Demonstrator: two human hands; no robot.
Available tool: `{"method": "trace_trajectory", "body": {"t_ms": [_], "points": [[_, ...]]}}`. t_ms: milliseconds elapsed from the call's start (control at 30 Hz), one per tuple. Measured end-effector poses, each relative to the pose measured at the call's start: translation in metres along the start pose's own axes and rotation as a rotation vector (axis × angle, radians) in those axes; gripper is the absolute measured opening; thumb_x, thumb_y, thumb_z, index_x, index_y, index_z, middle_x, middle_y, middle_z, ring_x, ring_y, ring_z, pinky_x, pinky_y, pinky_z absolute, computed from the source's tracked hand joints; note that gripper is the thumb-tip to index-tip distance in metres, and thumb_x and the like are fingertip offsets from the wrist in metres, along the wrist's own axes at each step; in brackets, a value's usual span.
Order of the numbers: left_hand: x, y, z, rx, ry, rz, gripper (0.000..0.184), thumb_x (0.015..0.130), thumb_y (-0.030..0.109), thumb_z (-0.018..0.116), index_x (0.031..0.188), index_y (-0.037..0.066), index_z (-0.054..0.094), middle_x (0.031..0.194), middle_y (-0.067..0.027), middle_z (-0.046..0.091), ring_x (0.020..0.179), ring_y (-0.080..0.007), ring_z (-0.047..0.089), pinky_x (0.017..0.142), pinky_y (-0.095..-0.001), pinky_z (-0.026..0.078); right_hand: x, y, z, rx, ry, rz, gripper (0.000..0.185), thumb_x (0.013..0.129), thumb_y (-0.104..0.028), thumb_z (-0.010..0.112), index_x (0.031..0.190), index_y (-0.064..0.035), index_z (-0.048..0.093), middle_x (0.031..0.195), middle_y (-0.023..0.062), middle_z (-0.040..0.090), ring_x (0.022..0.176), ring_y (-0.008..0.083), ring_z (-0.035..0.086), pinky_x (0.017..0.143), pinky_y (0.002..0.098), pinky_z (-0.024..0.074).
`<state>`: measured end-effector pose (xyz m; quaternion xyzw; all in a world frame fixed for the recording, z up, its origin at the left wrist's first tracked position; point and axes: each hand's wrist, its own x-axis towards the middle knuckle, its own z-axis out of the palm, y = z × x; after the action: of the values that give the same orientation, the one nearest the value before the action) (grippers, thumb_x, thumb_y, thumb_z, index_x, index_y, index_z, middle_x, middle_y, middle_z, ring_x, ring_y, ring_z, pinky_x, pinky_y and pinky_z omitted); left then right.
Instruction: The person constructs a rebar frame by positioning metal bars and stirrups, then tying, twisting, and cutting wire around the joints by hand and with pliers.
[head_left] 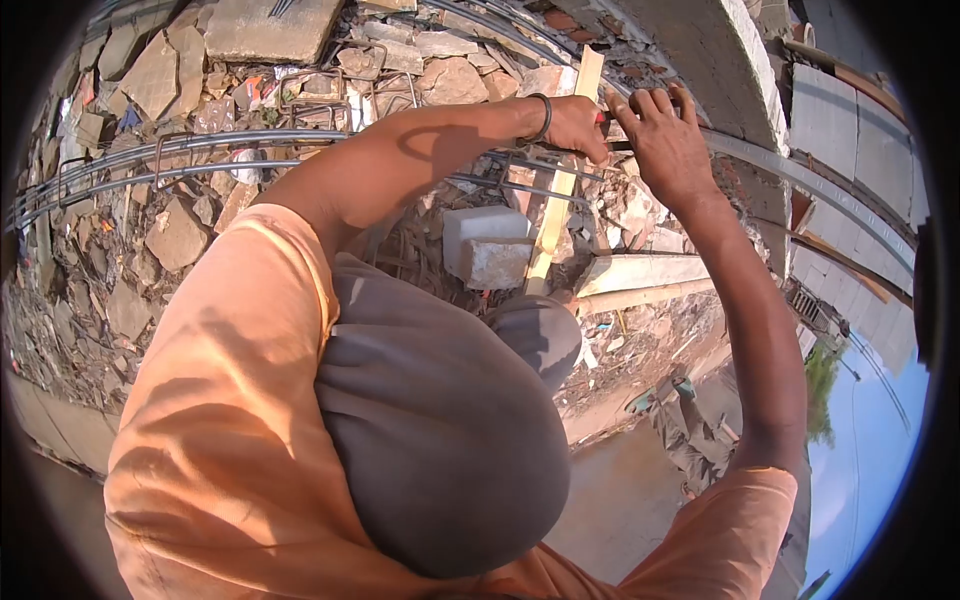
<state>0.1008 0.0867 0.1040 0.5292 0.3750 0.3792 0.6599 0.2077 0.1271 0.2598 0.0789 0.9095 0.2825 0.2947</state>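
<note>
My left hand point(575, 128), with a dark band on its wrist, is closed in a fist at the upper middle. A small red and dark piece shows between the two hands; its kind is too hidden to tell. My right hand point(668, 145) is just to the right, its fingers bent and its grip partly hidden. Both hands are over steel reinforcing bars point(330, 137), which run left with bent wire stirrups point(160, 160) around them. A pale wooden strip point(553, 222) passes beneath my left hand.
Broken stone and rubble point(178, 235) cover the ground on the left. A white block point(480, 228) and a wooden plank point(645, 275) lie below the hands. A concrete beam point(745, 80) stands at upper right. Another person's legs point(690, 435) show at lower right.
</note>
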Motion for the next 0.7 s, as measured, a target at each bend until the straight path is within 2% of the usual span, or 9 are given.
{"method": "trace_trajectory", "body": {"t_ms": [100,200,233,333,367,467,533,600,700], "points": [[0.003,-0.007,-0.002,-0.153,-0.029,0.019,0.025,0.067,0.021,0.075,0.077,0.000,0.066,0.065,-0.0015,0.060,0.061,-0.0178,0.057,0.056,-0.0300,0.043,0.011,0.008,0.008,0.121,-0.021,0.005,0.036,0.084,-0.012,0.061,0.120,-0.0086,0.059,0.103,0.0085,0.063,0.108,0.0243,0.058,0.101,0.0423,0.0385],[0.001,-0.009,0.008,-0.019,0.077,0.147,0.038,0.066,0.022,0.077,0.093,-0.001,0.064,0.070,-0.0002,0.059,0.066,-0.0180,0.057,0.063,-0.0287,0.046,0.027,0.019,-0.010,0.380,-0.637,0.033,0.023,0.086,-0.017,0.059,0.104,-0.0036,0.067,0.086,0.0116,0.069,0.088,0.0294,0.067,0.083,0.0465,0.0495],[0.002,-0.010,0.017,-0.009,0.100,0.218,0.048,0.068,0.026,0.076,0.105,-0.001,0.060,0.079,-0.0072,0.065,0.073,-0.0225,0.062,0.070,-0.0315,0.050,0.023,0.022,0.004,0.576,-0.561,-0.035,0.025,0.084,-0.024,0.066,0.090,-0.0002,0.069,0.076,0.0147,0.069,0.072,0.0331,0.068,0.069,0.0459,0.0530],[0.002,0.006,0.039,0.428,0.124,0.044,0.048,0.069,0.028,0.073,0.104,-0.002,0.060,0.084,-0.0157,0.067,0.078,-0.0291,0.066,0.076,-0.0356,0.052,0.044,0.026,-0.014,0.797,-1.266,0.337,0.026,0.083,-0.023,0.067,0.101,-0.0048,0.069,0.092,0.0164,0.070,0.088,0.0312,0.068,0.079,0.0444,0.0542],[-0.002,0.010,0.037,0.430,0.154,0.056,0.044,0.070,0.029,0.071,0.099,-0.002,0.062,0.091,-0.0216,0.067,0.085,-0.0324,0.066,0.078,-0.0386,0.051,0.042,0.028,-0.013,0.839,-1.236,0.286,0.026,0.083,-0.023,0.068,0.100,-0.0039,0.069,0.087,0.0161,0.070,0.087,0.0322,0.068,0.078,0.0472,0.0540],[0.008,0.004,0.033,0.498,0.151,0.043,0.034,0.068,0.027,0.071,0.085,-0.003,0.064,0.081,-0.0188,0.068,0.078,-0.0304,0.067,0.071,-0.0369,0.052,0.022,0.024,-0.023,0.520,-0.650,-0.048,0.033,0.082,-0.023,0.069,0.105,-0.0005,0.065,0.088,0.0122,0.067,0.091,0.0308,0.066,0.085,0.0522,0.0504],[0.016,0.001,0.020,0.358,0.128,0.002,0.028,0.067,0.023,0.072,0.073,-0.003,0.064,0.068,-0.0147,0.065,0.065,-0.0237,0.065,0.061,-0.0337,0.052,0.002,0.010,0.000,0.329,-0.148,-0.012,0.040,0.081,-0.020,0.067,0.117,-0.0039,0.060,0.097,0.0082,0.061,0.103,0.0266,0.059,0.102,0.0481,0.0372],[0.005,0.005,0.006,-0.152,0.039,-0.022,0.022,0.065,0.016,0.075,0.064,-0.001,0.063,0.060,-0.0062,0.062,0.050,-0.0122,0.056,0.050,-0.0277,0.045,-0.002,0.004,0.014,0.054,0.225,-0.003,0.041,0.081,-0.018,0.064,0.120,-0.0067,0.057,0.101,0.0074,0.059,0.108,0.0245,0.055,0.109,0.0460,0.0295],[0.008,0.000,-0.003,-0.112,-0.042,-0.004,0.033,0.064,0.021,0.079,0.084,-0.002,0.064,0.069,-0.0061,0.064,0.057,-0.0138,0.059,0.055,-0.0290,0.046,0.005,0.010,0.017,0.156,0.047,-0.003,0.038,0.081,-0.015,0.061,0.119,-0.0083,0.058,0.101,0.0053,0.060,0.107,0.0227,0.054,0.109,0.0425,0.0277]]}}
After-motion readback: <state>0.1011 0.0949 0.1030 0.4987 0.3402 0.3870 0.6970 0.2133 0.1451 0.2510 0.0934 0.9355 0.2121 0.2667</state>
